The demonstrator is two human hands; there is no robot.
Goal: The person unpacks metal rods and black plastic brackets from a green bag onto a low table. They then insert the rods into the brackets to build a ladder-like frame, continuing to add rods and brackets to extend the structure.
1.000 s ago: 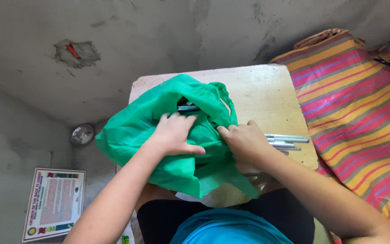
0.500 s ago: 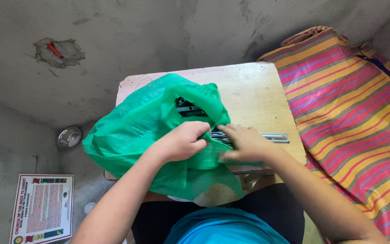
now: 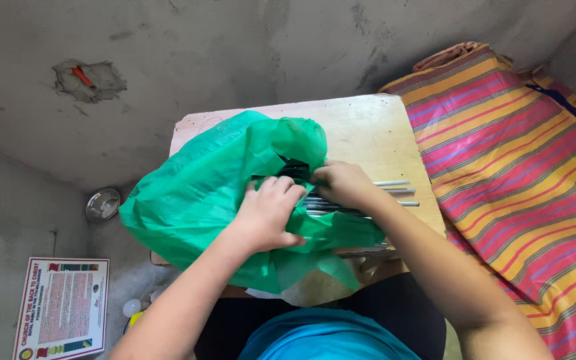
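A crumpled green plastic bag (image 3: 201, 193) lies across a small pale wooden table (image 3: 368, 130). My left hand (image 3: 268, 213) presses down on the bag near its opening, fingers curled into the plastic. My right hand (image 3: 345, 183) grips the bag's rim at the opening, just beside it. A bundle of thin grey metal rods (image 3: 395, 193) sticks out from under my right hand toward the right, their near ends inside the bag. Something dark shows in the opening (image 3: 295, 170); I cannot tell what it is.
A mattress with a striped orange, pink and purple cover (image 3: 521, 167) lies right of the table. On the grey concrete floor are a round metal lid (image 3: 103, 204), a printed card (image 3: 61, 307) and a chipped patch (image 3: 88, 79).
Both hands have closed in on the bag's opening and the bag has spread leftward. The view has shifted slightly, so the table sits further right.
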